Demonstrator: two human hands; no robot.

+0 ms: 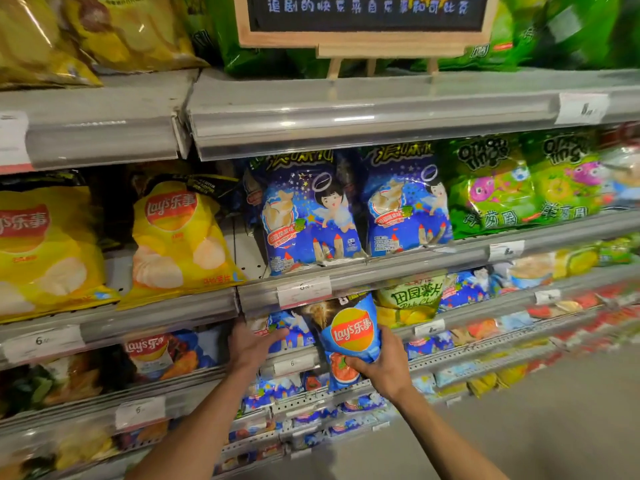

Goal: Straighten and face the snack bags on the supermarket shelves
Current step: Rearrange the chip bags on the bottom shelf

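Note:
A blue Lay's bag (349, 332) stands upright in front of the third shelf, its logo facing me. My right hand (382, 363) grips its lower right corner, fingers curled under the bag. My left hand (251, 344) reaches into the same shelf to the left, fingers extended and resting on a blue cartoon snack bag (294, 329). Above, two blue cartoon bags (308, 213) stand side by side, facing out. Two yellow Lay's bags (180, 237) lean on the shelf to the left.
Green snack bags (491, 188) fill the right of the upper shelf. A green-yellow bag (408, 299) sits right of the held bag. A chalkboard sign (363, 19) stands on the top shelf. Grey shelf rails with price tags (304, 291) jut forward. Floor (519, 417) lies lower right.

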